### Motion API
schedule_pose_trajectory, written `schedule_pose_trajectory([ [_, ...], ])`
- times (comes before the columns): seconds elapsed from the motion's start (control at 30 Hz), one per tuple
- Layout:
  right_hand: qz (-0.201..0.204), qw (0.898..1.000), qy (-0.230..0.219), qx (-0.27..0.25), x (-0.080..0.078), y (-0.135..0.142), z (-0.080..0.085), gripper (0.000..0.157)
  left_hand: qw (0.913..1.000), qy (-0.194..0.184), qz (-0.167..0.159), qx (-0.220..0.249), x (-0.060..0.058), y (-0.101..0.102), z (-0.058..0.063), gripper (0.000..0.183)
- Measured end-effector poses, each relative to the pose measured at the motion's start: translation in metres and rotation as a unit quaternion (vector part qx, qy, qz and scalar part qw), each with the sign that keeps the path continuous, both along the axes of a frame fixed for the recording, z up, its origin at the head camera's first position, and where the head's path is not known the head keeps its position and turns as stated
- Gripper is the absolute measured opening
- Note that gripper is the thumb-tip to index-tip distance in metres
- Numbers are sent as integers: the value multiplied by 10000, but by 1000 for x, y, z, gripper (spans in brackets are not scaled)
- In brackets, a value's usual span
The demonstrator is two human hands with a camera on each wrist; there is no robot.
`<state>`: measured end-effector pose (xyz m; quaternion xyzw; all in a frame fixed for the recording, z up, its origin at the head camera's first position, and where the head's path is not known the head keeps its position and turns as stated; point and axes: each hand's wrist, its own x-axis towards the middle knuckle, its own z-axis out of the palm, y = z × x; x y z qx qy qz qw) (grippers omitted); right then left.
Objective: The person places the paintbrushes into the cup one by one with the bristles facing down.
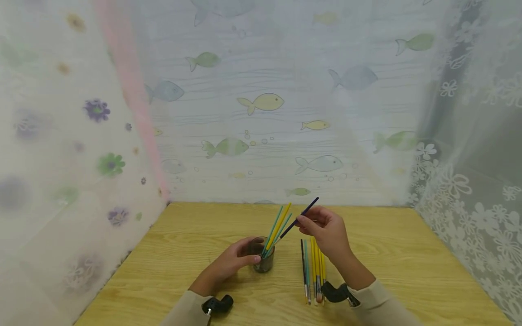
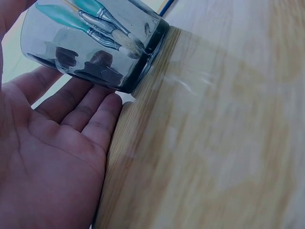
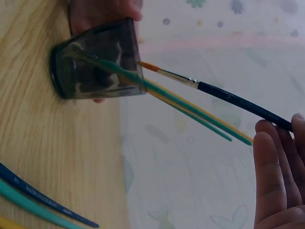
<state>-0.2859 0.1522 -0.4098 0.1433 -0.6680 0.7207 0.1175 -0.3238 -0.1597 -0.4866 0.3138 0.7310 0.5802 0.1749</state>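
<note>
My left hand [image 1: 230, 262] holds a smoky, see-through glass [image 1: 264, 266] that stands on the table, the thumb on its near side and the fingers behind it. Several paintbrushes [image 1: 280, 225] with yellow and teal handles lean in the glass, bristles down, as the left wrist view also shows. Above and to the right, my right hand [image 1: 329, 232] pinches a dark blue paintbrush [image 3: 233, 99] by its handle. That brush slants, and its orange bristle tip [image 3: 148, 66] is at the rim of the glass in the right wrist view.
More paintbrushes [image 1: 317, 265] with yellow, teal and dark handles lie side by side on the wooden table [image 1: 179, 253], under my right wrist. Sheer curtains [image 1: 261, 149] with fish and flower prints hang behind the table and along both sides.
</note>
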Motion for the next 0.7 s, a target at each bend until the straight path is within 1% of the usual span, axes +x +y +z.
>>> schedule_pose_trajectory([
  [0.17,171,9996,-64,196,0,-11,-11,30,10000,-34,61,-5,0,0,-1,53],
  [0.33,391,9985,-100,359,1,-20,-20,27,10000,-54,49,53,0,1,-2,52],
  [0.47,529,9970,-84,557,2,-24,-25,28,9999,-60,41,93,1,1,-2,52],
  [0.7,625,9954,-163,701,1,-28,-30,27,9999,-96,-15,116,-1,0,-1,54],
])
